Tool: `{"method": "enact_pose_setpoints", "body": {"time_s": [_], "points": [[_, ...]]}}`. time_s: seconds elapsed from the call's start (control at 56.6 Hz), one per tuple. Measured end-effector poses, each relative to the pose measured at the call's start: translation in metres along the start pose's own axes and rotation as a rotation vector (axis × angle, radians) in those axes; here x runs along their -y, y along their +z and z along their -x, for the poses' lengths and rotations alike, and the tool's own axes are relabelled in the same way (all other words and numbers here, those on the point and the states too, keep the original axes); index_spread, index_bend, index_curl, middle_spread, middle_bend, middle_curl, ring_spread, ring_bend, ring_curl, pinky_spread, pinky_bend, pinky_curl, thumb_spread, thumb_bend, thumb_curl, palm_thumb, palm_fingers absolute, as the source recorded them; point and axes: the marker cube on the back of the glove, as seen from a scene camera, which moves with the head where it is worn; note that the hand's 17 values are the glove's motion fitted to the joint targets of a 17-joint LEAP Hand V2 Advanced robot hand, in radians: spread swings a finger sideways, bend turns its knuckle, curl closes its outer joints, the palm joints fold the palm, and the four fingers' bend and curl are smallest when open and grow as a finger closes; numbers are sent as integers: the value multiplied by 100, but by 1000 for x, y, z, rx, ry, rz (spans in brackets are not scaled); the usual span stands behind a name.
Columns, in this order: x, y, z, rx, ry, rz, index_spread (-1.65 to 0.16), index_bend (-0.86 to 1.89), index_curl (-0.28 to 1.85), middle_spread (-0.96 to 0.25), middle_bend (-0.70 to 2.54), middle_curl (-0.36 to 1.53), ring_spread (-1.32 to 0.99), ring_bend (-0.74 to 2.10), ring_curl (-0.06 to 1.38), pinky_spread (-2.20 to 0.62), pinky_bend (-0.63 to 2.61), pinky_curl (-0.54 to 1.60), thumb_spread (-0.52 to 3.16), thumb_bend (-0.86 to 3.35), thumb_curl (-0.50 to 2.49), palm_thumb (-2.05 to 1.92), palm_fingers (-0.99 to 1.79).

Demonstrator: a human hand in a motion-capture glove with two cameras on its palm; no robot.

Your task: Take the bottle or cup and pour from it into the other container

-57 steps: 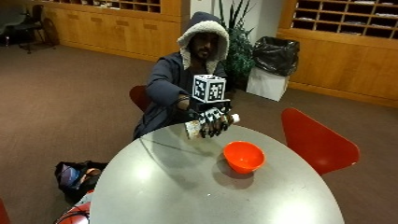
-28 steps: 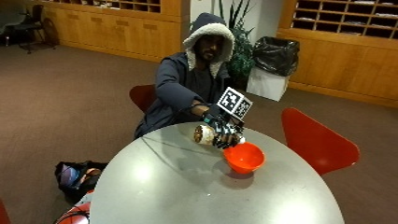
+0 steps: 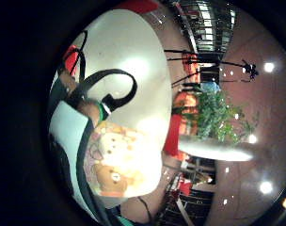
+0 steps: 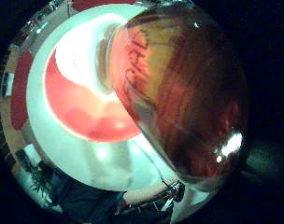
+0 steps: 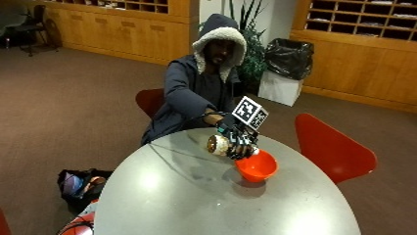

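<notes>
Gloved right hand (image 5: 238,142) gripping tipped bottle (image 5: 220,145), mouth over orange bowl (image 5: 257,166) rim

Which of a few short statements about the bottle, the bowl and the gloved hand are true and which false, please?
1. The gloved right hand holds the bottle tipped on its side. True.
2. The bottle's mouth end points towards the orange bowl. True.
3. The orange bowl stands on the floor beside the bag. False: it stands on the round table.
4. The bottle stands upright on the table. False: it is held in the air above the table, next to the bowl.
5. The person is standing. False: the person sits behind the table.
</notes>
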Motion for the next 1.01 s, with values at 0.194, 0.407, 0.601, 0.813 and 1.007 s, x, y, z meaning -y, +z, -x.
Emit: {"method": "enact_pose_setpoints", "body": {"time_s": [0.194,0.407,0.601,0.813,1.007], "points": [[-2,-3,-6,8,0,-14,-29,9,21,-24,36,50,-21,63,44,-9,49,37,58,-3,61,100,112],[-8,-6,-11,18,6,-20,-29,9,21,-24,36,50,-21,63,44,-9,49,38,58,-3,61,100,112],[-13,-8,-15,31,19,-25,-29,9,21,-24,36,50,-21,63,44,-9,49,38,58,-3,61,100,112],[-14,-8,-18,29,18,-29,-29,9,21,-24,36,50,-21,62,43,-9,49,38,58,-3,61,100,112],[-15,-7,-13,33,1,-24,-29,9,21,-24,36,50,-21,62,44,-9,49,38,58,-3,61,100,112]]}}
